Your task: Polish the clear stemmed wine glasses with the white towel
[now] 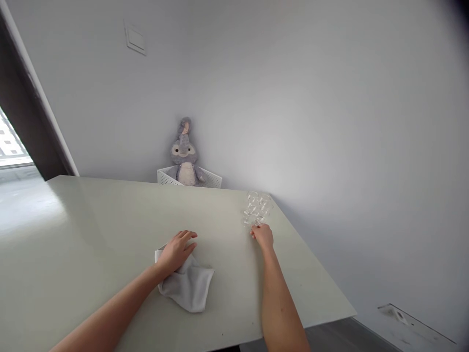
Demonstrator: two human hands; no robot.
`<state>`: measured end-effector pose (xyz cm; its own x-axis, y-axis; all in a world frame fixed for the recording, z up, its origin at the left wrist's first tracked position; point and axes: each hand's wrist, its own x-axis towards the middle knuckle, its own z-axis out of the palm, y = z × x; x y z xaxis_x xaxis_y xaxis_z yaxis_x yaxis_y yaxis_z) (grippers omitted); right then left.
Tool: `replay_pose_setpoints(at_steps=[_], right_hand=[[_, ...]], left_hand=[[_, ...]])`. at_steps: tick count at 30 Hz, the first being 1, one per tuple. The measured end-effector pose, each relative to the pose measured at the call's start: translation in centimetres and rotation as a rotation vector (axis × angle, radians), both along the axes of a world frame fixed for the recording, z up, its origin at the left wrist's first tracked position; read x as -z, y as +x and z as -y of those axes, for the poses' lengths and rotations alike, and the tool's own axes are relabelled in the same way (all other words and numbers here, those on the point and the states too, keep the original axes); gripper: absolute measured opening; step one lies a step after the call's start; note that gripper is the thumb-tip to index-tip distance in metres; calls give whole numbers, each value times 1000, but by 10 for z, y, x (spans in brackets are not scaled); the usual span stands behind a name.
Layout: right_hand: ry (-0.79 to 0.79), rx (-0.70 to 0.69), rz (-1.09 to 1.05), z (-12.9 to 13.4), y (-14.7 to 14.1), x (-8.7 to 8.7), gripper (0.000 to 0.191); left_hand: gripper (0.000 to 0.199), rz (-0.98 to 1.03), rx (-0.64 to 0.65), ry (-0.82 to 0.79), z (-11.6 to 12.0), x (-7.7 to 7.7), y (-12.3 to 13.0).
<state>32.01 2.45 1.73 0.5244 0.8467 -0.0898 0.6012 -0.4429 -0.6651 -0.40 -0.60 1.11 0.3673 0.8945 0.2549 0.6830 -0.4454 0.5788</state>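
Several clear glass cups (257,205) stand grouped close together near the far right corner of the pale table (110,215). At the front of that group is my right hand (263,235), its fingers pinched at the nearest glass; what exactly they grip is too small to tell. My left hand (178,251) rests on a crumpled white cloth (190,288), fingers spread and thumb apart, not closed round the fabric.
Behind the table's far edge, a grey plush rabbit (186,159) sits in a white perforated basket (216,181). Walls rise behind and to the right. The table's right edge slants towards me.
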Motion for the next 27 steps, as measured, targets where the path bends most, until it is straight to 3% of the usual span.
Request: replay_pose_setpoints(at_steps=[5,13,18,22,25,27], right_hand=[[9,-1,-31,1,4,0,15],[-16,11,10,13,26,-11,17],[31,212,144,24,47,-25,14],[324,384,265,26,37,-32,26],[640,342,300,22,25,-30,28],[759,294,296,20,20,-28,29]], left_hand=[[29,-122,-42,-14,-12,-14,-20],[43,-236,30,-267,-23,-27,-55],[47,-316,36,-324,-20,-29,-56],[26,-386,80,-281,-16,-31,-50],[18,-310,119,-339,-11,-38,-48],[20,-218,167,-396,-9,-45,-46]])
